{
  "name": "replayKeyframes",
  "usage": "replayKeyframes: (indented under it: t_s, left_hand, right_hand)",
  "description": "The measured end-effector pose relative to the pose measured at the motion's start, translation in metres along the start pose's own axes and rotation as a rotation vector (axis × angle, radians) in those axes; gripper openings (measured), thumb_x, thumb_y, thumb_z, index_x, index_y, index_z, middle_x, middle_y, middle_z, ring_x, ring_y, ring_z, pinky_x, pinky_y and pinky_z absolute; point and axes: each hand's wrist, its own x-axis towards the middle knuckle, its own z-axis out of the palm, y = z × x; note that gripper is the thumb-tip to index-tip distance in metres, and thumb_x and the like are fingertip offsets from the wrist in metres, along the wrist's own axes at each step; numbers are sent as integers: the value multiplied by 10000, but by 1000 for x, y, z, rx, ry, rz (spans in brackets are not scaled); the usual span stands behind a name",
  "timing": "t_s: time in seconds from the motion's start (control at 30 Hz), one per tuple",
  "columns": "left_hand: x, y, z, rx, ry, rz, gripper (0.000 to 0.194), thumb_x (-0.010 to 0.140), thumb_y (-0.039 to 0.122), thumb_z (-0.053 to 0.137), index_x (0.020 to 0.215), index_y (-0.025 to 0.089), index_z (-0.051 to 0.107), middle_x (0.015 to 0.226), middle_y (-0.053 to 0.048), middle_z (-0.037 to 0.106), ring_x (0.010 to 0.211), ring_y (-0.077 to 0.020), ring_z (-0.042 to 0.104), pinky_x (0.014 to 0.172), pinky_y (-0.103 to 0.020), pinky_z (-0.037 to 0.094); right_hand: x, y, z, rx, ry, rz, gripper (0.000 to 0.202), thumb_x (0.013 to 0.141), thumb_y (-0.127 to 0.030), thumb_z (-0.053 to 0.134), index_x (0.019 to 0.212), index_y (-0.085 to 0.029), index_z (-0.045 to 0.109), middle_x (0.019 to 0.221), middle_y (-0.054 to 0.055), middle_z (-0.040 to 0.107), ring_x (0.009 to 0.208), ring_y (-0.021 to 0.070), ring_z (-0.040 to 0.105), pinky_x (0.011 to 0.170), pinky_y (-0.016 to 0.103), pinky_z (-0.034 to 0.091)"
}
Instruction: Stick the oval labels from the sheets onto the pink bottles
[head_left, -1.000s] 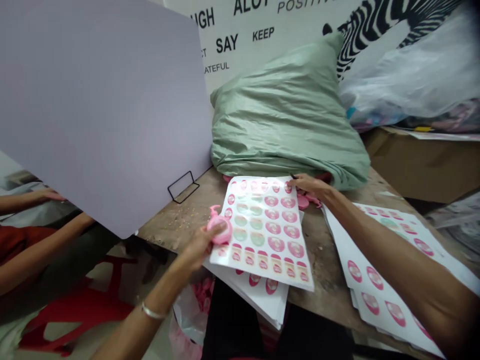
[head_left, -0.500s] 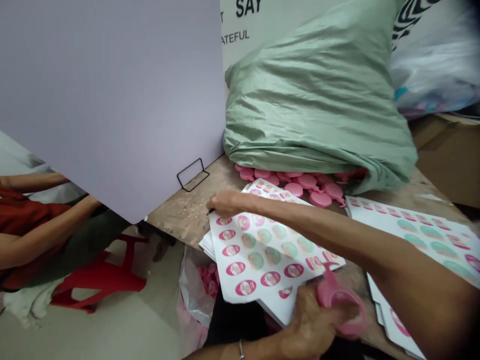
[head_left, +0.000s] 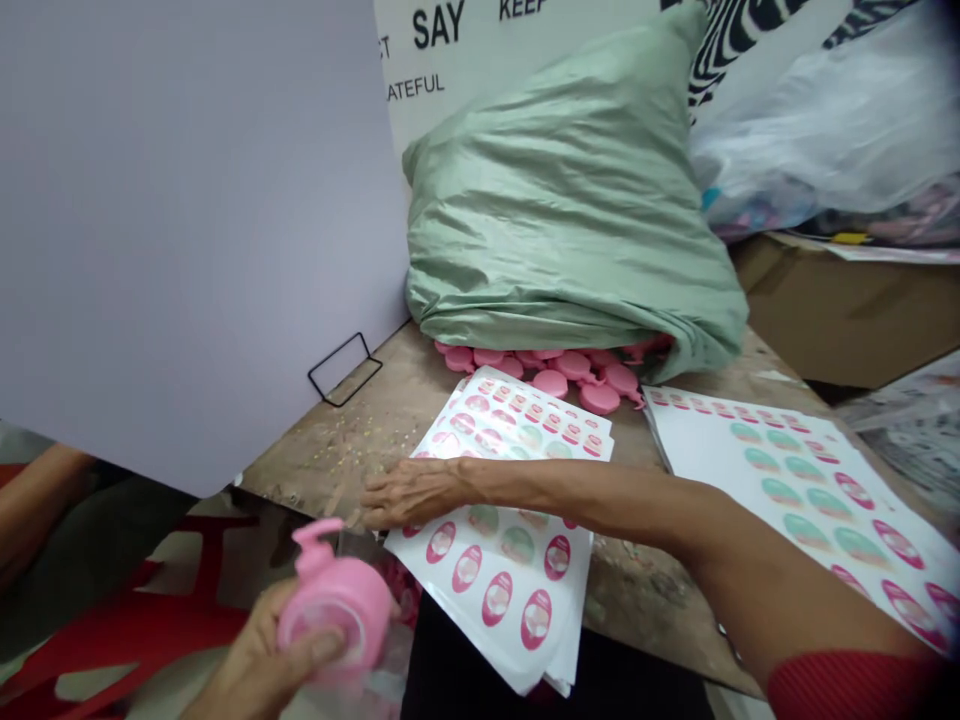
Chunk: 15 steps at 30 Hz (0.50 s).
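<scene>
My left hand (head_left: 262,650) holds a round pink plastic case (head_left: 334,615) with a short bent stem at its top. The thumb presses on its paler round face, and the case is slightly blurred. My right hand (head_left: 409,492) lies with fingers stretched out over the left edge of a stack of sticker sheets (head_left: 480,580). These sheets carry pink oval and green round stickers and overhang the table's front edge. My right forearm crosses over the stack and hides its middle. Whether a loose sticker is under the right fingers cannot be seen.
Several pink cases (head_left: 574,365) spill from under a big green sack (head_left: 577,220). At the right lies another stack of sticker sheets (head_left: 697,430). A grey panel (head_left: 195,220) with a black wire stand (head_left: 345,370) blocks the left. Beyond are a person's arm (head_left: 45,500) and a red stool (head_left: 150,620).
My left hand has carried the pink case from the right, below the sheets, to the left. My right hand has gone from a closed grip at the sheet's edge to lying flat.
</scene>
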Motion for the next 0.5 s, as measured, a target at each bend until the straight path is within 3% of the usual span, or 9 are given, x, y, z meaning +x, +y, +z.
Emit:
replayKeyframes:
  t_s: [0.07, 0.13, 0.27, 0.37, 0.5]
  left_hand:
    - [12, 15, -9, -14, 167, 86, 422, 570, 503, 811, 772, 142, 734, 670, -55, 699, 620, -194, 628, 635, -272, 517]
    - [27, 29, -12, -9, 235, 150, 392, 596, 471, 807, 788, 136, 735, 714, -48, 706, 661, -186, 625, 679, -262, 520]
    - [62, 44, -6, 44, 184, 236, 320, 629, 371, 807, 788, 104, 730, 664, -8, 683, 666, -146, 599, 683, -203, 493]
    - [86, 50, 3, 39, 135, 231, 208, 744, 289, 715, 803, 89, 710, 670, 40, 670, 695, -108, 600, 692, -157, 458]
    - [101, 53, 4, 15, 138, 220, 196, 802, 252, 657, 836, 62, 685, 639, 71, 653, 710, -87, 604, 705, -130, 435]
  right_hand:
    - [-2, -2, 0, -21, 27, -49, 268, 970, -162, 328, 1080, -187, 571, 1112, 73, 602, 998, 187, 507, 747, 294, 400]
    - [-4, -3, 0, -41, 52, -93, 325, 977, -146, 275, 1065, -203, 582, 1123, 61, 607, 1015, 179, 505, 789, 301, 399]
    - [-11, -3, 5, -75, 90, -71, 353, 973, -138, 251, 1066, -221, 581, 1111, 74, 606, 1026, 195, 504, 775, 318, 408]
    - [-14, -3, 10, -83, 105, -26, 279, 960, -144, 327, 1107, -179, 561, 1086, 105, 585, 987, 205, 516, 726, 317, 412]
    - [-19, -7, 8, -65, 189, 47, 281, 942, -156, 406, 1206, -166, 503, 1136, 115, 556, 969, 208, 518, 656, 307, 420]
